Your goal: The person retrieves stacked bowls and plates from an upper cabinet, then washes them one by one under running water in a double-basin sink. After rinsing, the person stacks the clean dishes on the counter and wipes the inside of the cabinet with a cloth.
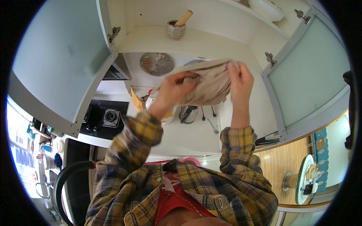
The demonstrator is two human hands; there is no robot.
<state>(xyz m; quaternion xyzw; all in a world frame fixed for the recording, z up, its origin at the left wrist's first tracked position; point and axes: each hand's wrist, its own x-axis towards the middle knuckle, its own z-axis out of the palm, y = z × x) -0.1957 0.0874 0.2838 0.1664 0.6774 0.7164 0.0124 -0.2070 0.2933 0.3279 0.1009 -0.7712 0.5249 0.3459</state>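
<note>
A crumpled beige cloth (212, 87) hangs between my two hands, in front of the open wall cabinet. My right hand (241, 80) pinches its upper right corner. My left hand (176, 91), slightly blurred, has curled fingers on the cloth's left part. Inside the cabinet, on the bottom shelf (215, 39), stands a speckled mortar (176, 31) with a wooden pestle (184, 17) leaning in it. Behind and below the cloth, a kettle with a dark handle (187, 113) on the counter is partly hidden.
Frosted glass cabinet doors stand open at left (62, 56) and right (309, 73). A perforated metal steamer plate (157, 64) leans against the wall. A black gas hob (106, 118) is at lower left. Plugs with cords (203, 117) lie beside the kettle. A white bowl (267, 10) sits on the upper shelf.
</note>
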